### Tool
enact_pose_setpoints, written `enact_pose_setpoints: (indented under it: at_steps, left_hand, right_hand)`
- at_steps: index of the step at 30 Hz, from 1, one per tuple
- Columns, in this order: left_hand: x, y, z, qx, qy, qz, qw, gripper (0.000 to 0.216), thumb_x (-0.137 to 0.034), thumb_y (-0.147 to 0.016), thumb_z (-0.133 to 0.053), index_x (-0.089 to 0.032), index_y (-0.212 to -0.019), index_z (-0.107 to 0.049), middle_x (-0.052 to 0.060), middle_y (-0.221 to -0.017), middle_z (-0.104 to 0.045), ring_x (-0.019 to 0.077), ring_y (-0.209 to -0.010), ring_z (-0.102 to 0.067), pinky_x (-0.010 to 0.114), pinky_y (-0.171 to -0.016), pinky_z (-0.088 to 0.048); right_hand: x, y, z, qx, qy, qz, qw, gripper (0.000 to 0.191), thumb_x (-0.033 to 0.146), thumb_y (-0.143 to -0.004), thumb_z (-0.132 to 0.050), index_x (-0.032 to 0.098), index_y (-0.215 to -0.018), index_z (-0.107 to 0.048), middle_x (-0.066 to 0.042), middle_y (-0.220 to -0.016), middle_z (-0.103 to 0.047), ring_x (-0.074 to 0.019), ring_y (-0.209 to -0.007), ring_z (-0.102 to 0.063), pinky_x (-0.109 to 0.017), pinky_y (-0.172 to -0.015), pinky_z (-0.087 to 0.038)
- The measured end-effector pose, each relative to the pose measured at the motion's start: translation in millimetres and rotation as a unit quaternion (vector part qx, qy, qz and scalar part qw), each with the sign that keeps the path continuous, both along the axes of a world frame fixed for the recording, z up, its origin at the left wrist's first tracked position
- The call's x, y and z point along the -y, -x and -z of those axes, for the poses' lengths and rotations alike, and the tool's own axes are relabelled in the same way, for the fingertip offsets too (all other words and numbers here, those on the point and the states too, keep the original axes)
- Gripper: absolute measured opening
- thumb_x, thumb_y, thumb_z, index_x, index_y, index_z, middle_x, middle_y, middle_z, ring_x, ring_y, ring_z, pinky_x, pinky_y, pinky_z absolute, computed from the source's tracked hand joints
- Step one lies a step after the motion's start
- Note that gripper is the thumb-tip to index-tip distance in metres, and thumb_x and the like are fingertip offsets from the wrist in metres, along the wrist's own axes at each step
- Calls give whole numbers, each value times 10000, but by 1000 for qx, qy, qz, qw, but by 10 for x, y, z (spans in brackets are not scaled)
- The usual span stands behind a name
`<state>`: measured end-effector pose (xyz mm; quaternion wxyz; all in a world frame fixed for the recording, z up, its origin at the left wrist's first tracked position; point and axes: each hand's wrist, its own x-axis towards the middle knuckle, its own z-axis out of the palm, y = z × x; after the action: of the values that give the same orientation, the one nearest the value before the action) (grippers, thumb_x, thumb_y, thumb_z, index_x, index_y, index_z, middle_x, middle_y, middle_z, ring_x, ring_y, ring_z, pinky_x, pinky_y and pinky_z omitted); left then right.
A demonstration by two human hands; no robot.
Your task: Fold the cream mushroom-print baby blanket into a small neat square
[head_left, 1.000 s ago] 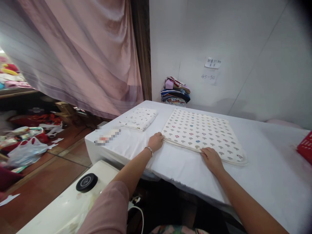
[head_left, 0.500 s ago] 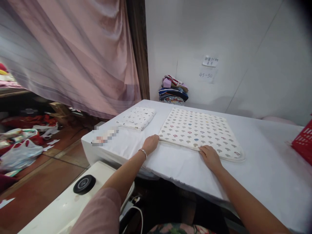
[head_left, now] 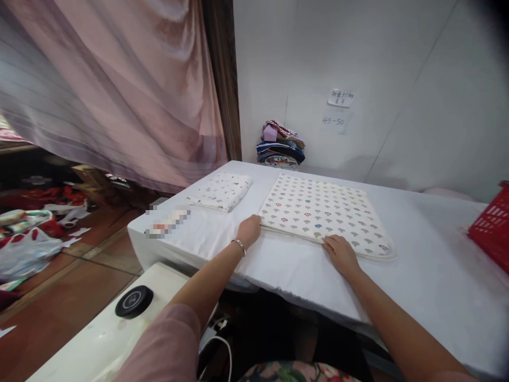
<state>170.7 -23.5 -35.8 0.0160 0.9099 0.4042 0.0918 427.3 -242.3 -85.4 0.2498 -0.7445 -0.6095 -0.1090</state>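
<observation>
A folded white cloth with grey, red and blue mushroom-like prints (head_left: 314,204) lies flat on the white-covered table (head_left: 286,265). At its near left corner, my left hand (head_left: 249,232), with a bracelet on the wrist, has its fingers closed on the edge. My right hand (head_left: 341,254) pinches the same near edge further right; its thumb and fingertips are partly hidden. Left of this cloth sits a smaller folded white cloth with a sparse dark print (head_left: 221,191), apart from both hands.
A pixelated item (head_left: 167,223) lies near the table's left corner. Folded fabrics (head_left: 280,146) are stacked by the wall. A red plastic basket (head_left: 491,225) stands at right. Closer in is a cream surface with a round black object (head_left: 134,301). Plastic bags (head_left: 29,252) lie on the floor.
The view has shifted slightly to the right. Both hands keep hold of the cloth's near edge, and the cloth lies much as before.
</observation>
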Motion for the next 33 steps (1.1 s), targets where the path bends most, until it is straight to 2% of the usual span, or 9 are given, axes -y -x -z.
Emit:
enact_pose_setpoints:
  at_steps: [4, 8, 14, 18, 21, 23, 29, 33]
  left_hand:
    - [-25, -13, 13, -27, 9, 18, 999, 258, -85, -791, -372, -162, -928, -576, 84, -935, -600, 199, -819, -596, 293, -661, -421]
    - [-24, -11, 46, -27, 4, 14, 1000, 275, -100, -788, -374, -170, -953, -583, 79, -958, -596, 202, -853, -588, 293, -666, -422]
    - [80, -45, 131, 74, 6, -36, 997, 217, -192, -799, -435, -193, -953, -588, 55, -1016, -566, 177, -855, -571, 267, -654, -431]
    - [37, -78, 114, 121, 43, -35, 991, 245, -181, -812, -427, -192, -972, -613, 57, -992, -581, 168, -853, -569, 265, -719, -439]
    - [-73, -78, 41, 148, 99, -27, 984, 287, -137, -799, -429, -179, -991, -638, 65, -1014, -602, 172, -929, -556, 267, -826, -419]
    - [-145, -71, -11, 143, 140, -27, 979, 298, -104, -770, -444, -168, -964, -662, 71, -1016, -617, 175, -935, -558, 266, -836, -416]
    - [-282, -70, -125, 147, 210, -38, 966, 267, -68, -682, -510, -181, -832, -700, 26, -959, -666, 135, -828, -589, 205, -719, -441]
    - [-334, -113, -129, 165, 246, -82, 952, 247, -95, -693, -511, -182, -824, -701, 12, -748, -676, 127, -663, -592, 208, -585, -440]
  right_hand:
    - [-3, -10, 11, 4, 1, 0, 1000, 262, 297, -891, -397, 215, -958, -636, -61, -961, -617, -209, -888, -536, -339, -786, -426]
    - [-4, -1, 10, -4, 3, 2, 1000, 256, 286, -889, -402, 211, -963, -635, -58, -964, -616, -207, -895, -533, -337, -792, -424]
    - [4, 30, -24, -11, 4, 6, 1000, 253, 281, -890, -398, 216, -958, -633, -56, -957, -615, -204, -883, -531, -336, -784, -423]
    - [3, 35, -25, -11, -1, 4, 1000, 257, 278, -892, -395, 217, -968, -632, -56, -956, -612, -204, -880, -527, -336, -787, -420]
    - [-1, 29, -16, -11, 3, 4, 1000, 258, 268, -892, -394, 211, -973, -632, -58, -960, -609, -203, -882, -523, -334, -790, -415]
    - [-3, 26, -17, -11, 11, 3, 1000, 255, 261, -892, -394, 207, -965, -632, -59, -959, -607, -202, -881, -520, -330, -787, -412]
    - [0, 34, -46, -9, 22, 4, 1000, 245, 252, -890, -397, 199, -955, -627, -62, -941, -605, -201, -866, -518, -326, -776, -407]
    - [-1, 35, -45, -5, 17, 1, 1000, 250, 250, -890, -388, 212, -955, -626, -59, -929, -605, -196, -859, -522, -320, -769, -405]
